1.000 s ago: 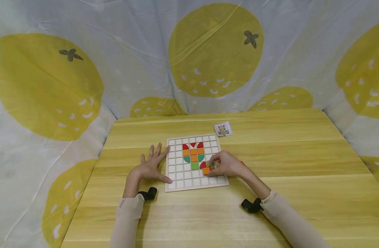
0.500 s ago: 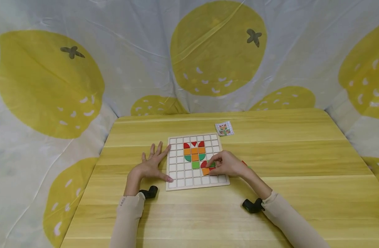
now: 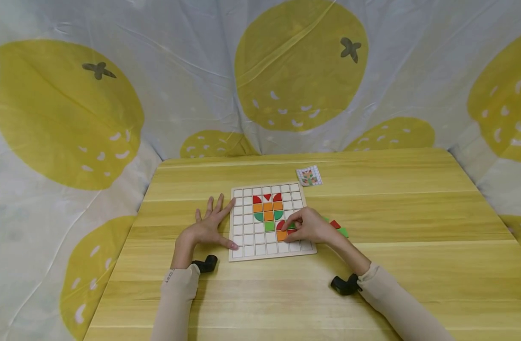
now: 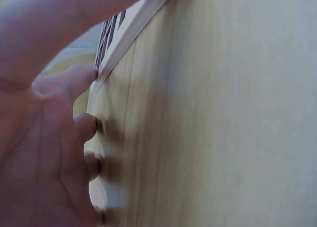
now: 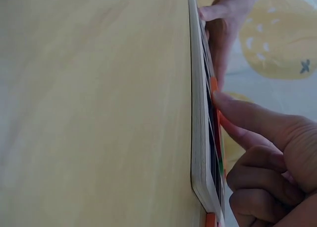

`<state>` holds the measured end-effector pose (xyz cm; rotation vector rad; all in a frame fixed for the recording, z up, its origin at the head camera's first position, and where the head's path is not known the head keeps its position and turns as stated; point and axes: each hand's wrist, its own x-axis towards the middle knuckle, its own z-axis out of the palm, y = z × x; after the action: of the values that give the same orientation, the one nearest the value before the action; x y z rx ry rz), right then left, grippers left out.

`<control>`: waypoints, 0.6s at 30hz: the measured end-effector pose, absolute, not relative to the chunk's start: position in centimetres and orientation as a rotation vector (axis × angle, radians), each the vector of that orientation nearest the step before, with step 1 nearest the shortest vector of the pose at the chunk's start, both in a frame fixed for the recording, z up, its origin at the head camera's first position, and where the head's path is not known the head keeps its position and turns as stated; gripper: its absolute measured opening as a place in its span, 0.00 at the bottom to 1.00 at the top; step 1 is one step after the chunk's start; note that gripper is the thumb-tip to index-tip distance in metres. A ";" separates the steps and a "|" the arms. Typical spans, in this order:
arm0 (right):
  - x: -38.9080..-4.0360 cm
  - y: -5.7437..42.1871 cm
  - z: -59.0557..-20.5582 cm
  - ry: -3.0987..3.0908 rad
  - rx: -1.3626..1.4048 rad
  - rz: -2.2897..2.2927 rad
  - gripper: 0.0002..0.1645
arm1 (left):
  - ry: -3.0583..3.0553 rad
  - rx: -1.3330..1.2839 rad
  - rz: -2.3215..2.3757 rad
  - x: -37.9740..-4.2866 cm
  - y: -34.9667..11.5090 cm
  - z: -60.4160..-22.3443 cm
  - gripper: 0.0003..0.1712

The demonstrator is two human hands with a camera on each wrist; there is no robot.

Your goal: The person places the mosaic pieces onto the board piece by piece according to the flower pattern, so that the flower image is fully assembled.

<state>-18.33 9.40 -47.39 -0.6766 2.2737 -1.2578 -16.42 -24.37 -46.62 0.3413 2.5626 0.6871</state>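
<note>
A white gridded puzzle board (image 3: 247, 244) lies on the table, bearing red, orange and green tiles in its upper middle. My right hand (image 3: 308, 226) is over its lower right, thumb and index finger pinching an orange square tile (image 3: 282, 236) that appears to lie in a cell. In the right wrist view the thumb presses against this orange tile (image 5: 214, 83) while the other fingers curl. A red tile (image 3: 280, 225) and a green tile (image 3: 291, 225) sit beside the fingers, partly hidden. Fingers spread, my left hand (image 3: 207, 229) touches the board's left edge with thumb and index finger.
Past the board's top right corner is a small pattern card (image 3: 309, 175). Loose green and red tiles (image 3: 336, 224) lie on the wooden table (image 3: 392, 208) by my right wrist, partly covered. A lemon-print cloth (image 3: 192, 71) hangs behind the table.
The orange tile, earlier slightly tilted, now lies flatter in its cell with my right fingers still on it. More loose tiles show beside the right wrist. My left hand stays in place.
</note>
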 end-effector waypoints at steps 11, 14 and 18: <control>-18.2 9.2 -47.5 2.312 -0.611 -1.250 0.10 | 2.556 0.336 0.692 -16.6 -24.4 -46.7 0.80; -18.2 9.2 -47.7 2.316 -0.614 -1.246 0.09 | 2.550 0.332 0.692 -16.5 -24.4 -46.6 0.80; -18.3 9.3 -47.8 2.304 -0.631 -1.262 0.08 | 2.546 0.327 0.698 -16.5 -24.3 -46.5 0.80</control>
<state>-18.29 9.32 -47.78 -0.6308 2.3044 -1.2620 -16.49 -24.34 -46.50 0.3274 2.5462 0.6978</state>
